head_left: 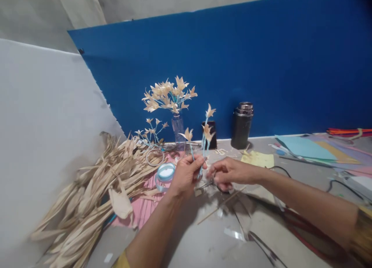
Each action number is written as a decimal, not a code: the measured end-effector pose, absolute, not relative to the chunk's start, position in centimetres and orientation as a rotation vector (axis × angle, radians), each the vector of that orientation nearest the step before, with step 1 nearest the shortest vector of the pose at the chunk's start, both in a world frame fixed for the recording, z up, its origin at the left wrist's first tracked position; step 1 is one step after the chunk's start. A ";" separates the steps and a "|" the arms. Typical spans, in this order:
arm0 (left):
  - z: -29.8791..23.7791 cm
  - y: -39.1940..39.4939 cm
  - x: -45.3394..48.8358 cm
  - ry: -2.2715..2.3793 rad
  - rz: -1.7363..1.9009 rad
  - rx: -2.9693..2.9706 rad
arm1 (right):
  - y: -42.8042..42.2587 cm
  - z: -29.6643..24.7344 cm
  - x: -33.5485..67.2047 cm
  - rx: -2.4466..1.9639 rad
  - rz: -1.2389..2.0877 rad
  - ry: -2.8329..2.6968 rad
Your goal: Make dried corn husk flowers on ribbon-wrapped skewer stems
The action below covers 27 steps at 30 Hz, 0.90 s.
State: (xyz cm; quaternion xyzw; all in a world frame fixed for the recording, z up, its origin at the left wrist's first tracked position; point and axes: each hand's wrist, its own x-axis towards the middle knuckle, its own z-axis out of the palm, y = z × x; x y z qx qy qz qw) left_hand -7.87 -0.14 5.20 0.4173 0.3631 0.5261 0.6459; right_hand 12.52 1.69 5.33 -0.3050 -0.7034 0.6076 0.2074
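My left hand [186, 175] is closed in a pinch around the light blue wrapped stems of a few cream husk flowers [208, 131], which stand upright above the fingers. Close by on the right, my right hand [228, 174] is curled, slightly blurred, around the dark handle loops of a pair of scissors [207, 185]. Their blades point left, below the stems, and are partly hidden. A roll of light blue tape [166, 172] lies just left of my left hand. Behind it stands a clear vase [178, 131] with a bunch of similar husk flowers [167, 93].
Dried corn husks [95, 190] are heaped at left, beside pink paper [147, 206]. A black flask [242, 125] and a dark phone [209, 134] stand by the blue board [221, 66]. Coloured sheets [308, 148], cords, a thin stick [221, 206] and scraps lie at right and front.
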 end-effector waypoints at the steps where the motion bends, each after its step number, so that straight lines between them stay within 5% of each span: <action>1: 5.8 -0.2 -8.4 0.849 1.262 0.931 | 1.6 5.4 13.6 -0.910 1.650 -1.939; 8: 10.9 -2.3 -14.4 0.852 1.567 0.835 | 2.9 5.7 24.7 -0.990 1.079 -1.360; 12: 12.5 -3.6 -14.9 0.866 1.558 0.858 | 1.8 4.3 25.0 -1.241 1.078 -1.593; 17: 12.5 -3.1 -12.5 0.821 1.451 1.007 | -0.2 6.0 20.3 -1.356 0.282 -1.983; 24: 7.8 -1.8 -8.3 0.889 1.310 1.084 | -1.9 8.8 11.5 -0.990 1.002 -1.585; 27: 5.1 -1.6 -6.8 0.932 1.256 1.135 | -1.4 7.4 9.6 -0.965 1.050 -1.531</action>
